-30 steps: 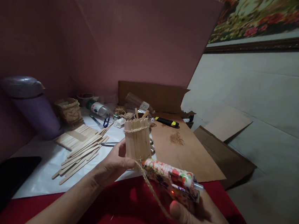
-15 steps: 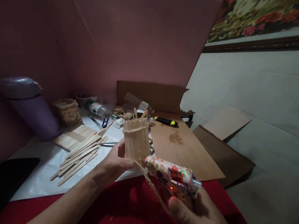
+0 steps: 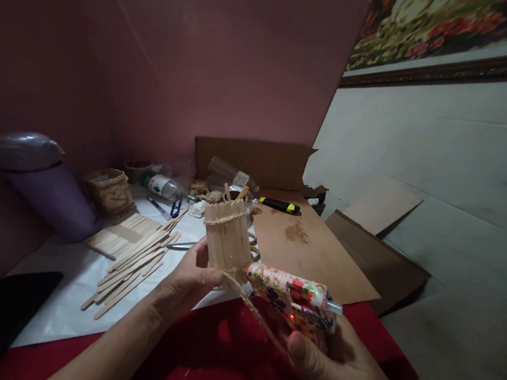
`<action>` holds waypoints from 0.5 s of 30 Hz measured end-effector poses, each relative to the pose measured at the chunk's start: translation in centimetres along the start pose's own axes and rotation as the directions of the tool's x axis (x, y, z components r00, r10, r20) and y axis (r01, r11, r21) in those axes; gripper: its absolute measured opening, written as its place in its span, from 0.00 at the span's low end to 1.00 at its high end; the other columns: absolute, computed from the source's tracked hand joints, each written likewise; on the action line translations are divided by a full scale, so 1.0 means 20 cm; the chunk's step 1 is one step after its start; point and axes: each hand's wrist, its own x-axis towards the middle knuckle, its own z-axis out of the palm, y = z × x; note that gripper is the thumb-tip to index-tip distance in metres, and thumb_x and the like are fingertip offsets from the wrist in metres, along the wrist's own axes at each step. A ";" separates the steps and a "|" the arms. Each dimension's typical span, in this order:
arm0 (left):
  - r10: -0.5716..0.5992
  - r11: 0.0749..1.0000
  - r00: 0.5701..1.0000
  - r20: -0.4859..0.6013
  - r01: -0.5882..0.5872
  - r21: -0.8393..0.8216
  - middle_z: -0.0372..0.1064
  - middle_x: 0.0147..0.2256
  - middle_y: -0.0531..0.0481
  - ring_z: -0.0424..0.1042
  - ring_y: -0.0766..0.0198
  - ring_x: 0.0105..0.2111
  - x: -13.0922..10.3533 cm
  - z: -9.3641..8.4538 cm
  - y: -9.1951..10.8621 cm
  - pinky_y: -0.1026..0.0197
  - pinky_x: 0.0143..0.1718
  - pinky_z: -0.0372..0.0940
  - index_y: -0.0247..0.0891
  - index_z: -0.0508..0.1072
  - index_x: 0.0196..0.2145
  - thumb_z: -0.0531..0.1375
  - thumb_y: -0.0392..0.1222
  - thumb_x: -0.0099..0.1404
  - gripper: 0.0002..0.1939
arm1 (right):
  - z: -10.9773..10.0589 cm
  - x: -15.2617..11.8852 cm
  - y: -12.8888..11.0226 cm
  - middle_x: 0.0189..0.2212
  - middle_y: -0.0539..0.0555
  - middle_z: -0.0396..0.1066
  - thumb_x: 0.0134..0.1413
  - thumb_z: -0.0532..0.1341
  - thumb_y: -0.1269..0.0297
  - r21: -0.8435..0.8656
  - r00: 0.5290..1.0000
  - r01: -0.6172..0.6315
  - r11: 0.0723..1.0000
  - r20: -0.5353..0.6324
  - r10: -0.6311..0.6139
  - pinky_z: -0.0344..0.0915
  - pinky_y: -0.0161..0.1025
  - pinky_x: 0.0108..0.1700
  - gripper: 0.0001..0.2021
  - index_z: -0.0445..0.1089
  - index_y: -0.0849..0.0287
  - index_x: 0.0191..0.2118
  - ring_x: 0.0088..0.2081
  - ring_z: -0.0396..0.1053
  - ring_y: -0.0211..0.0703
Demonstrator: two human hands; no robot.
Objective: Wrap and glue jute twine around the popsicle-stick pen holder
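Observation:
My left hand is closed around the lower part of a small cup made of upright craft sticks. Twine circles the cup near its upper rim. My left thumb presses at the base, where a loose length of twine starts and slants down toward my right hand. A flower-patterned hot glue gun is gripped in my right hand, its nozzle at the cup's lower right side. A clear glue stick pokes out of its rear, and a small red light glows on it.
Loose craft sticks lie on white paper at the left, before a carved-looking box and a purple bottle. Scissors lie behind the cup. A utility knife rests on the cardboard sheet. A plastic bottle lies farther back.
The view has shifted slightly. The glue gun's nozzle stays close to the cup's lower right side, and the cup leans a little more to the left. Both hands keep their grip.

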 end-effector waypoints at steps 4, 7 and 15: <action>-0.001 1.000 1.000 0.014 0.000 0.022 0.74 0.43 0.40 0.73 0.50 0.42 0.01 0.00 0.00 0.54 0.44 0.67 0.34 0.69 0.51 0.71 0.37 0.44 0.34 | -0.01 0.01 0.01 0.53 0.59 0.70 0.55 0.61 0.49 0.033 0.999 0.027 0.999 0.028 -0.028 0.55 0.51 0.62 0.27 0.65 0.53 0.59 0.58 0.63 0.52; -0.006 1.000 1.000 0.024 0.005 0.027 0.74 0.43 0.40 0.73 0.51 0.42 0.01 0.01 0.01 0.54 0.44 0.66 0.34 0.70 0.49 0.71 0.38 0.44 0.33 | -0.02 0.02 0.00 0.54 0.59 0.70 0.56 0.61 0.50 0.001 0.998 0.043 0.999 0.045 -0.043 0.55 0.51 0.61 0.25 0.66 0.51 0.58 0.58 0.63 0.52; -0.016 1.000 1.000 -0.001 0.016 0.019 0.73 0.44 0.42 0.72 0.50 0.43 0.01 0.01 0.01 0.55 0.43 0.65 0.39 0.66 0.54 0.71 0.37 0.43 0.40 | -0.01 0.02 -0.01 0.52 0.59 0.72 0.56 0.62 0.51 0.074 0.994 0.049 0.996 0.093 -0.056 0.53 0.52 0.62 0.26 0.65 0.50 0.59 0.59 0.63 0.52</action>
